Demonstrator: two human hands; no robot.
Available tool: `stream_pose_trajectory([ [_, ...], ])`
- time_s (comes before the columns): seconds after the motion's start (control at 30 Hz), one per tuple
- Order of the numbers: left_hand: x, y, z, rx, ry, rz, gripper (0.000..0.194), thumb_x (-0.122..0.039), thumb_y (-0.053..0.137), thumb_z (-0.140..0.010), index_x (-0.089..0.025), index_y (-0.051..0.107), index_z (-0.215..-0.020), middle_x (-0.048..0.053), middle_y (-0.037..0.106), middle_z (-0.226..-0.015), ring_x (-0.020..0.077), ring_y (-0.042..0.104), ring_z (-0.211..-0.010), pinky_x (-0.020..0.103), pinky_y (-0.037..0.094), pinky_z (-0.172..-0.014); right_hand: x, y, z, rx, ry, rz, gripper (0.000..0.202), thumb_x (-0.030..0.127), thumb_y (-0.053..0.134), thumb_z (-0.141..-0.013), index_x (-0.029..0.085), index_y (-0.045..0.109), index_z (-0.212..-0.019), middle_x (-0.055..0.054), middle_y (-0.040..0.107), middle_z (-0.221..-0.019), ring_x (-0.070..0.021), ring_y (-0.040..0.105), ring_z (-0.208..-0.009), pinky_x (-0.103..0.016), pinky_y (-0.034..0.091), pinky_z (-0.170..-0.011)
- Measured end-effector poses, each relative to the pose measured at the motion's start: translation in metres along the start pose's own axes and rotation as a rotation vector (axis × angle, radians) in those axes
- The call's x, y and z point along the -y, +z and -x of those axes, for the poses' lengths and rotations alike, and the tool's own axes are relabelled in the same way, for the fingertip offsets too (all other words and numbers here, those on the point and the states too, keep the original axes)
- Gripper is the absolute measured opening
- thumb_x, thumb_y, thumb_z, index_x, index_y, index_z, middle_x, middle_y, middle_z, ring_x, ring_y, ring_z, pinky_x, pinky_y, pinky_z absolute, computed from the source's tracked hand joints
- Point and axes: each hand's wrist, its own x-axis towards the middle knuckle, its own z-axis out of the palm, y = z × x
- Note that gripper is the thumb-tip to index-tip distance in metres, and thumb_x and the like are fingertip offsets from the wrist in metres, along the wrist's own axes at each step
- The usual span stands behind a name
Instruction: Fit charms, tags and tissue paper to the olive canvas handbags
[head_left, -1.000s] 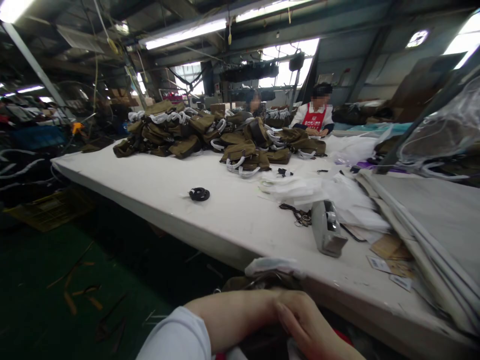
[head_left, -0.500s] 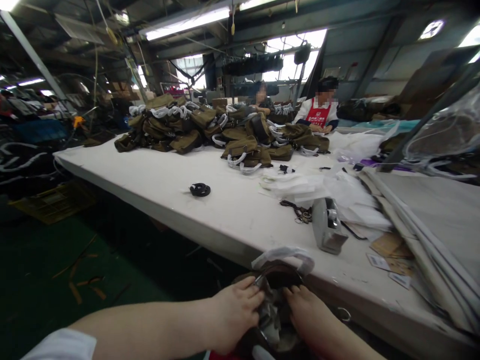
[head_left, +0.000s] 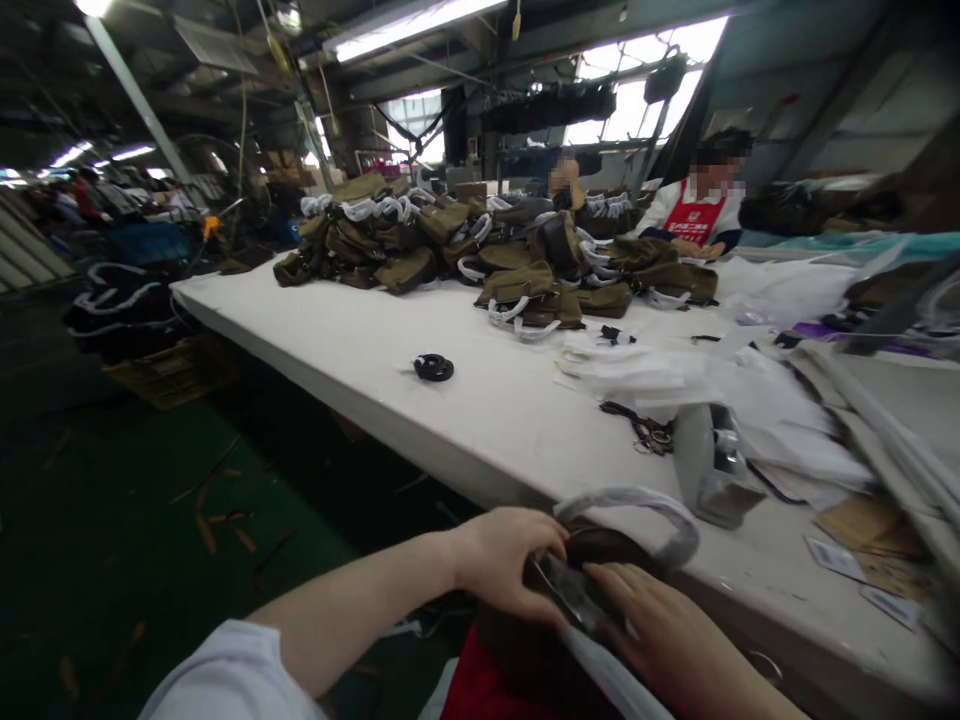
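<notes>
A dark brown bag (head_left: pixel 517 650) with pale wrapped handles (head_left: pixel 637 500) is held at the near table edge, low in the head view. My left hand (head_left: pixel 506 560) grips the left side of its opening, thumb and fingers around the rim. On the right side of the opening lies my right hand (head_left: pixel 645 610), its fingers bent over the edge and pressed together. Between the hands shows dark, shiny material. A grey tape dispenser (head_left: pixel 712 465) and dark scissors (head_left: pixel 641 428) lie on the table beyond.
Olive bags (head_left: pixel 525 285) are piled along the far side of the white table (head_left: pixel 360 360). A black coil (head_left: pixel 433 367) lies mid-table, with white sheets (head_left: pixel 675 375) to the right. Behind the pile is a person in a red apron (head_left: pixel 694 215); another sits further left.
The view has swung left. My left hand has shifted from beside the opening onto its rim, and my right hand now lies flatter over the bag's edge. The crumpled lining is less visible.
</notes>
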Motion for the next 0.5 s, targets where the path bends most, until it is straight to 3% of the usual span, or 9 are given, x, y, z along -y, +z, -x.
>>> stream_pose_trajectory([
  [0.07,0.009,-0.008,0.017,-0.257,-0.185,0.094,0.044,-0.051,0.065,-0.081,-0.019,0.066,-0.11,0.011,0.066,-0.125,0.0236,0.062,-0.115,0.034,0.047,-0.103,0.002,-0.007,0.003,0.057,-0.029,-0.101,0.061,0.026,0.057,-0.083,0.027,0.049,-0.143,-0.008,0.053,-0.145,-0.0259,0.055,-0.129,-0.042,0.045,-0.11],
  [0.1,0.014,-0.005,0.028,-0.307,-0.269,0.117,0.046,-0.051,0.061,-0.084,-0.017,0.065,-0.114,0.012,0.065,-0.126,0.0245,0.061,-0.117,0.037,0.046,-0.105,0.001,-0.008,0.004,0.079,-0.022,-0.137,0.067,0.027,0.059,-0.081,0.028,0.044,-0.147,-0.007,0.046,-0.151,-0.0263,0.05,-0.133,-0.043,0.042,-0.113],
  [0.17,0.025,0.017,0.047,-0.274,-0.403,0.188,0.061,-0.058,0.066,-0.078,-0.017,0.062,-0.122,0.014,0.065,-0.127,0.028,0.06,-0.118,0.043,0.045,-0.107,-0.002,-0.008,0.004,0.116,0.016,-0.169,0.071,0.027,0.059,-0.08,0.031,0.04,-0.148,-0.006,0.037,-0.157,-0.0277,0.043,-0.139,-0.046,0.037,-0.116],
  [0.23,0.03,0.049,0.058,-0.198,-0.426,0.266,0.095,-0.064,0.079,-0.058,-0.016,0.052,-0.136,0.016,0.057,-0.138,0.0332,0.056,-0.125,0.048,0.042,-0.11,-0.001,-0.007,-0.001,0.175,0.024,-0.201,0.066,0.029,0.058,-0.082,0.034,0.043,-0.147,-0.004,0.036,-0.157,-0.0279,0.04,-0.141,-0.048,0.033,-0.118],
  [0.3,0.027,0.08,0.057,-0.286,-0.407,0.268,0.114,-0.065,0.084,-0.047,-0.013,0.044,-0.141,0.019,0.052,-0.142,0.0359,0.052,-0.128,0.05,0.039,-0.113,0.005,-0.005,-0.011,0.205,0.013,-0.264,0.059,0.033,0.058,-0.084,0.033,0.048,-0.143,-0.006,0.042,-0.154,-0.0281,0.041,-0.14,-0.048,0.031,-0.118],
  [0.33,0.024,0.093,0.052,-0.359,-0.395,0.248,0.111,-0.065,0.082,-0.05,-0.012,0.044,-0.14,0.019,0.054,-0.14,0.035,0.053,-0.127,0.05,0.039,-0.112,0.009,-0.002,-0.016,0.206,0.0,-0.309,0.057,0.036,0.058,-0.085,0.032,0.051,-0.141,-0.007,0.045,-0.152,-0.0284,0.043,-0.139,-0.047,0.031,-0.118],
  [0.4,0.015,0.111,0.038,-0.485,-0.379,0.18,0.083,-0.059,0.072,-0.069,-0.013,0.049,-0.133,0.017,0.06,-0.13,0.0306,0.057,-0.12,0.048,0.044,-0.108,0.02,0.006,-0.025,0.203,-0.033,-0.417,0.049,0.037,0.055,-0.088,0.028,0.058,-0.136,-0.01,0.049,-0.148,-0.0283,0.046,-0.136,-0.045,0.033,-0.117],
  [0.5,0.003,0.123,0.015,-0.499,-0.388,0.069,0.033,-0.041,0.046,-0.091,-0.018,0.06,-0.112,0.012,0.069,-0.104,0.0245,0.064,-0.099,0.043,0.052,-0.093,0.037,0.028,-0.032,0.216,0.0,-0.515,0.04,0.029,0.043,-0.09,0.024,0.07,-0.12,-0.012,0.066,-0.129,-0.0279,0.06,-0.121,-0.042,0.045,-0.107],
])
